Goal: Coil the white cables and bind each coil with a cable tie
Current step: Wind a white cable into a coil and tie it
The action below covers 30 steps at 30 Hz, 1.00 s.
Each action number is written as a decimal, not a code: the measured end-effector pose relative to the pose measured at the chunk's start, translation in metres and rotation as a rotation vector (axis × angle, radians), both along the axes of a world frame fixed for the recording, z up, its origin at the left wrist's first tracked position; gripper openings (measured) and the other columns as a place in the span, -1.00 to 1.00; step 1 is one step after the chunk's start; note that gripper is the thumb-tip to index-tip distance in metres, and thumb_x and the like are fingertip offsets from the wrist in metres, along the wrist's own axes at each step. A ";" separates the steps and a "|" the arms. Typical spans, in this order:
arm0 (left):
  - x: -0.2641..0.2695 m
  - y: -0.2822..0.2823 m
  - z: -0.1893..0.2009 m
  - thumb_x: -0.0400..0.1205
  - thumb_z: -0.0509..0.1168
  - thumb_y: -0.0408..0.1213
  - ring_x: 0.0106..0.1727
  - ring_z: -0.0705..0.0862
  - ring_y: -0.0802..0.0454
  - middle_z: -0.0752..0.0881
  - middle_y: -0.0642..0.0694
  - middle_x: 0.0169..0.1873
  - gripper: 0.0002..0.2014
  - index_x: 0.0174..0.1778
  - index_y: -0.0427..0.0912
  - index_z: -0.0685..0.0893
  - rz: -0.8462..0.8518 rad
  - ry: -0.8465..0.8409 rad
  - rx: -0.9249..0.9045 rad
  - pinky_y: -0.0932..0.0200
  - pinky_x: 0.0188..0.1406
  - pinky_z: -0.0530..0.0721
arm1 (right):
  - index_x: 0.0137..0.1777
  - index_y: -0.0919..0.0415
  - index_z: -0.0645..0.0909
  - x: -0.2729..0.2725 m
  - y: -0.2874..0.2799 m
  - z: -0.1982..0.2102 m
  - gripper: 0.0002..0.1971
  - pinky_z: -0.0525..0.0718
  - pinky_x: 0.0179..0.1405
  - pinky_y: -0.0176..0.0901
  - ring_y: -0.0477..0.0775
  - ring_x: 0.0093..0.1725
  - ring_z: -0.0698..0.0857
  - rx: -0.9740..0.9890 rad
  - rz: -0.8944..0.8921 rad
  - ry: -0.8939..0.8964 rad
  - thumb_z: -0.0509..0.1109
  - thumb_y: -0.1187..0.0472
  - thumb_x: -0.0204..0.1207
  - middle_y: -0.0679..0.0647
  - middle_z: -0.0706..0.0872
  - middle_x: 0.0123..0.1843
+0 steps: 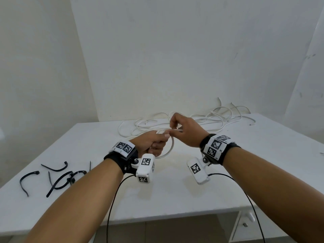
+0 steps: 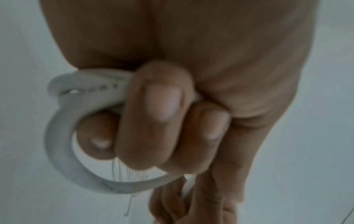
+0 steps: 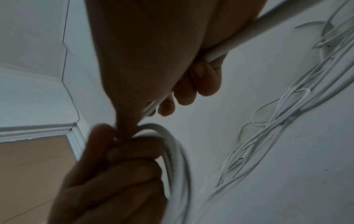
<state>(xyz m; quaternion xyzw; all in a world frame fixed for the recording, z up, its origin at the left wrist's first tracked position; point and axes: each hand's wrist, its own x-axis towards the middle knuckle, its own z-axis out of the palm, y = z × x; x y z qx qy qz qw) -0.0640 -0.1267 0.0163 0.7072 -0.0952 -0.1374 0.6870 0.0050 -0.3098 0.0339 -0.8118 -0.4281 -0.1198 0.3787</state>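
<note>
My left hand (image 1: 156,142) grips a small coil of white cable (image 1: 171,149) above the middle of the white table (image 1: 192,195). In the left wrist view the fingers (image 2: 153,121) curl round the coil's loop (image 2: 59,144). My right hand (image 1: 184,130) is just right of it and pinches the running length of the same cable (image 3: 258,31), feeding it toward the left hand's thumb. The right wrist view shows the coil (image 3: 178,159) in the left fist (image 3: 114,181). Loose white cables (image 1: 210,118) lie tangled at the table's far edge.
Several black cable ties (image 1: 57,178) lie on the table's left front part. Black camera leads (image 1: 114,199) hang from both wrists over the front edge. White walls close in behind and at both sides. A drawer handle (image 1: 249,217) shows below the table at right.
</note>
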 end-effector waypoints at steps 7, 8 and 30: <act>0.000 0.000 0.004 0.50 0.49 0.02 -0.77 0.30 0.17 0.22 0.09 -0.72 -0.68 -0.35 -0.08 0.56 -0.200 0.038 -0.345 0.16 -0.56 0.08 | 0.07 -0.11 0.64 0.000 -0.005 0.002 -0.79 0.49 -0.54 -0.14 -0.04 -0.49 0.51 -0.088 0.193 0.327 0.49 -0.10 0.50 -0.12 0.62 -0.31; 0.001 0.000 0.004 0.50 0.49 0.02 -0.77 0.31 0.16 0.20 0.07 -0.71 -0.67 -0.36 -0.08 0.55 -0.224 0.037 -0.369 0.18 -0.58 0.14 | 0.09 -0.06 0.63 0.001 -0.006 0.004 -0.79 0.51 -0.54 -0.12 -0.01 -0.49 0.50 -0.121 0.196 0.320 0.51 -0.03 0.51 -0.13 0.60 -0.33; 0.002 -0.010 -0.004 0.66 0.25 0.06 -0.70 0.39 0.16 0.29 0.09 -0.73 -0.60 -0.31 -0.20 0.55 0.055 -0.067 -0.428 0.19 -0.34 0.66 | 0.33 0.31 0.46 -0.010 -0.011 0.003 -0.75 0.76 -0.19 -0.05 0.05 0.00 0.70 -0.127 0.234 0.563 0.23 0.38 0.68 0.21 0.64 0.11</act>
